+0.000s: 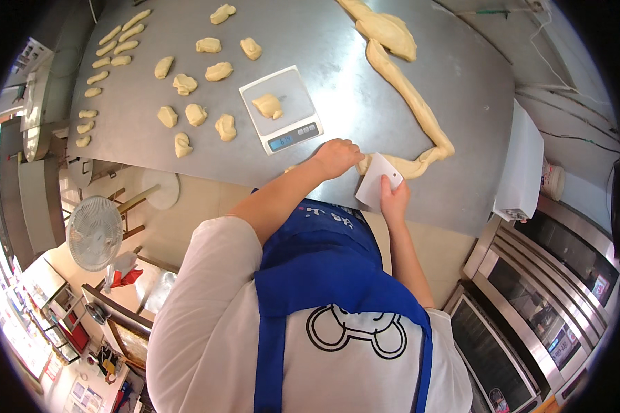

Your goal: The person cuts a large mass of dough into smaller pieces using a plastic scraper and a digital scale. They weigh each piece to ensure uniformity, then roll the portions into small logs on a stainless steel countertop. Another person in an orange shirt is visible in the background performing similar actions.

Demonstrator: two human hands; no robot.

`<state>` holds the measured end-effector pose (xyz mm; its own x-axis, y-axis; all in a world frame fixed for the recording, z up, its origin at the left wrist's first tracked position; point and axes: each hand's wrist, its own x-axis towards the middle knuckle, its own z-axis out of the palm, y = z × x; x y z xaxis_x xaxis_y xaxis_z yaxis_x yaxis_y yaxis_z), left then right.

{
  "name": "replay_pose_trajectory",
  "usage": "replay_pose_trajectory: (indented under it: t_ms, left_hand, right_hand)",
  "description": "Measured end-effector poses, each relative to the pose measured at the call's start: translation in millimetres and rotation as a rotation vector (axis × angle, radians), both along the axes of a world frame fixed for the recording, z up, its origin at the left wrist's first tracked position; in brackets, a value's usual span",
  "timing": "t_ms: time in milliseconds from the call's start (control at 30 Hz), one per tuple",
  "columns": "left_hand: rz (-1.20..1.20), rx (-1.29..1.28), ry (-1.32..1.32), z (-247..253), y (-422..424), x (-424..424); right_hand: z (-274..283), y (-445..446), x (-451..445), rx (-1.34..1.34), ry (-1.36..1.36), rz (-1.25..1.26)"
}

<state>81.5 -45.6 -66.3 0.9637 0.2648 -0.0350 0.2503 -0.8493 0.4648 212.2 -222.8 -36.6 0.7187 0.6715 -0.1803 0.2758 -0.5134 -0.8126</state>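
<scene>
My right hand (pixel 395 196) grips a white plastic dough scraper (pixel 376 180), which lies against the near end of a long dough rope (pixel 408 98). The rope bends sharply near the table's right side. My left hand (pixel 338 157) is curled at the cut end, its fingers touching or close to the dough; what lies under them is hidden. Just beyond that hand stands a white digital scale (pixel 281 111) with a lit display and a dough lump (pixel 268 106) on its plate. A bit of dough (pixel 289 169) shows behind my left forearm.
Several dough pieces (pixel 196 114) lie left of the scale on the steel table (pixel 330 82). Small rolled strips (pixel 101 77) line its far left. A larger dough mass (pixel 387 33) rests at the back. A fan (pixel 94 233) stands left, steel ovens (pixel 537 294) right.
</scene>
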Motion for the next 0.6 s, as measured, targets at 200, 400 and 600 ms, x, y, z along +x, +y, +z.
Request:
replay_pose_trajectory:
  t_ms: [200,400,600]
  left_hand:
    - [0.794,0.286,-0.178,54.2,61.8,-56.5]
    - [0.843,0.077,-0.092,28.3,85.8,-104.0]
    - [1.39,-1.033,-0.778,46.4,112.9,-139.4]
  right_hand:
    - [7.5,2.0,8.4,0.028,0.079,-0.019]
    - [6.9,25.6,-4.4,0.043,0.138,0.056]
    - [11.8,43.6,-18.3,0.01,0.081,0.194]
